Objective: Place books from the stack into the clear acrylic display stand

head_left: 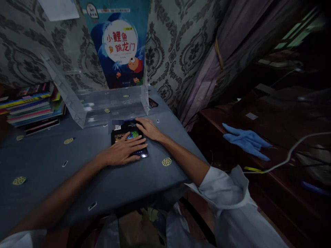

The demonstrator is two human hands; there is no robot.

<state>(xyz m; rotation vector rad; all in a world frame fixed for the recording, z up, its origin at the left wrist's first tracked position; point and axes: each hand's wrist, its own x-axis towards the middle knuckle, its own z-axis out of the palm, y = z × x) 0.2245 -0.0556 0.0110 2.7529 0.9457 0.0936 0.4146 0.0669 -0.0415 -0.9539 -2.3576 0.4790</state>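
Note:
A dark book (pixel 117 137) with small coloured pictures on its cover lies flat on the blue-grey tablecloth. Across its lower half rests my left hand (pixel 124 150), palm down with the fingers spread. My right hand (pixel 149 129) lies on the book's upper right edge, its fingers stretched out and pointing left. Neither hand is wrapped around anything. Just behind the book stands a clear plastic rack (pixel 113 101). A blue picture book (pixel 124 74) with cartoon fish and Chinese characters stands upright in or behind that rack.
On the left is a stack of books (pixel 33 106). Glasses (pixel 153 102) lie behind the rack's right end. To the right, a dark red table (pixel 212 119) holds a blue glove (pixel 245 140) and a pale cable (pixel 292 150). A curtain (pixel 204 79) hangs by the patterned wall.

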